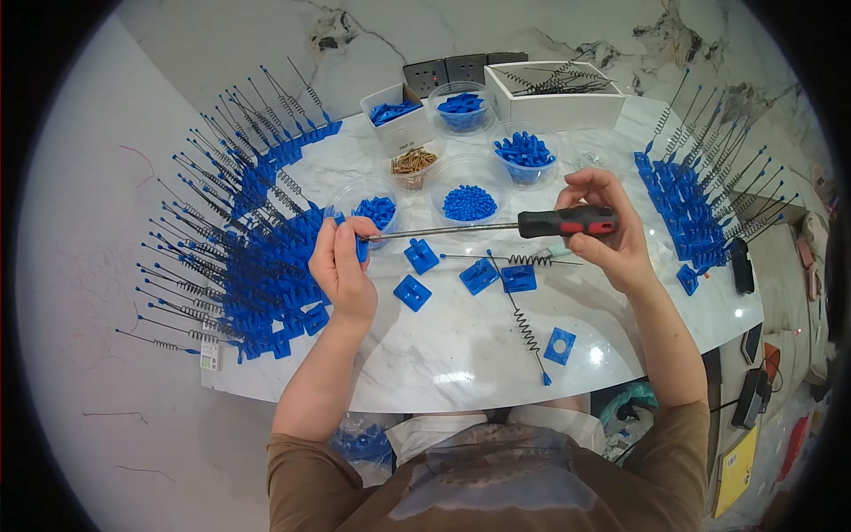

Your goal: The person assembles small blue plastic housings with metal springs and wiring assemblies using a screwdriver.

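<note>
My right hand [622, 244] is wrapped loosely around the black and red handle of a screwdriver [545, 223]. Its long shaft runs level to the left, and the tip meets a small blue plastic piece [362, 249] pinched in my left hand [341, 270]; fingers partly hide that piece. Below the shaft lie blue square bases [421, 255], some with a raised clip. Among them are two black wire springs [526, 328] with straight ends, one pointing toward me with a blue tip. Another base [559, 346] with a round pale centre rests nearer to me.
Dense rows of blue bases with upright springs fill the left [266, 275] and right [678, 208] of the marble table [399, 355]. Behind my hands stand tubs of blue parts [525, 151], a tub of brass screws [413, 162] and a white box [567, 111] of springs.
</note>
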Action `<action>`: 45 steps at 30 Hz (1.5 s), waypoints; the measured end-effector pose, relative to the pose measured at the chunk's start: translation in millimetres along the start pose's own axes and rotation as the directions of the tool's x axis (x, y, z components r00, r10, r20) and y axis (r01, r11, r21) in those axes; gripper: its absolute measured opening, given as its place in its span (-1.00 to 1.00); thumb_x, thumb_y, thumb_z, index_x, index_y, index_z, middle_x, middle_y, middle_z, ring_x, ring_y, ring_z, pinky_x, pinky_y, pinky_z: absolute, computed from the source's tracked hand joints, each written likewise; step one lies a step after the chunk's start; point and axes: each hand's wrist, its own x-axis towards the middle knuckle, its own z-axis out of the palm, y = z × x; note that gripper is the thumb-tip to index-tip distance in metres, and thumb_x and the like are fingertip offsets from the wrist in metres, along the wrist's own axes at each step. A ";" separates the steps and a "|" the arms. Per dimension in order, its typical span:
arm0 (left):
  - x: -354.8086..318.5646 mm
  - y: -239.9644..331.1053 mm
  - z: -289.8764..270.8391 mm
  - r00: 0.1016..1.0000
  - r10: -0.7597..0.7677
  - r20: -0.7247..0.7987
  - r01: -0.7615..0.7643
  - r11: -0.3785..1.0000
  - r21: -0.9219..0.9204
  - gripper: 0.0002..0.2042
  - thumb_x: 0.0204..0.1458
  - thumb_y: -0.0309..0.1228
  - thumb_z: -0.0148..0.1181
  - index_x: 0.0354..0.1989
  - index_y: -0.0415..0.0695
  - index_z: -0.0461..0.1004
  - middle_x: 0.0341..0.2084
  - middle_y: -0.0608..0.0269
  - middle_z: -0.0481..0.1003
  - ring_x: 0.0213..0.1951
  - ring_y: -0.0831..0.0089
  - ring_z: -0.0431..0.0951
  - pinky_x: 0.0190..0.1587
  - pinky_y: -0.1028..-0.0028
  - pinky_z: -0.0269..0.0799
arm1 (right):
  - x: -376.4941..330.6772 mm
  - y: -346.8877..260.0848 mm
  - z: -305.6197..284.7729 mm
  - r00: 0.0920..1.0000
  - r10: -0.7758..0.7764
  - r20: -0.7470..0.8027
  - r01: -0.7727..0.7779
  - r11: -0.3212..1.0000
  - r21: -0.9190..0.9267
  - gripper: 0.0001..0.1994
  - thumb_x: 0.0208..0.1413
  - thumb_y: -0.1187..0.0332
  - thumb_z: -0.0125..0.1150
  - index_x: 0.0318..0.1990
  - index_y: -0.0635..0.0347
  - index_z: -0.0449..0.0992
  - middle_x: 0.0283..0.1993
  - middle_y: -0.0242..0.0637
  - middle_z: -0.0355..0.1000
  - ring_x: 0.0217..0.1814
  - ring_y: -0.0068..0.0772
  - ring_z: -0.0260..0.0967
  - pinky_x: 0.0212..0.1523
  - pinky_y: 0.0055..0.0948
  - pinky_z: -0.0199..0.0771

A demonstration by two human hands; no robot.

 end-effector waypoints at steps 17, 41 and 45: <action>-13.4 -1.3 -0.1 0.988 -0.034 0.150 0.026 0.998 0.051 -0.71 0.22 -0.32 -0.19 -0.43 -0.25 0.37 -0.47 0.13 0.46 -0.57 0.68 0.23 -0.63 0.65 -0.04 | -3.8 -13.3 -3.8 0.976 0.202 -0.082 -0.210 0.971 -0.113 -0.84 -0.01 0.49 0.29 -0.23 0.27 0.58 -0.46 -0.33 0.51 -0.58 -0.71 0.36 -0.61 -0.73 0.28; -9.7 -2.3 0.8 0.994 0.038 0.098 -0.043 0.998 0.047 -0.73 0.23 -0.36 -0.21 -0.42 -0.27 0.33 -0.46 0.09 0.45 -0.50 0.66 0.26 -0.62 0.71 0.01 | -0.2 -10.8 -5.9 0.988 0.123 0.094 -0.114 0.988 -0.101 -0.76 0.06 0.43 0.23 -0.08 0.15 0.54 -0.42 -0.45 0.40 -0.43 -0.71 0.36 -0.49 -0.70 0.26; -9.3 -4.7 0.0 0.984 0.099 0.149 -0.108 0.993 0.055 -0.75 0.22 -0.36 -0.19 -0.41 -0.25 0.34 -0.44 0.14 0.47 -0.56 0.72 0.20 -0.60 0.72 0.00 | 3.1 -17.4 -3.8 0.925 0.380 -0.001 -0.374 0.910 -0.180 -0.75 0.21 0.32 0.05 -0.02 0.17 0.50 -0.61 -0.53 0.34 -0.52 -0.74 0.32 -0.51 -0.67 0.23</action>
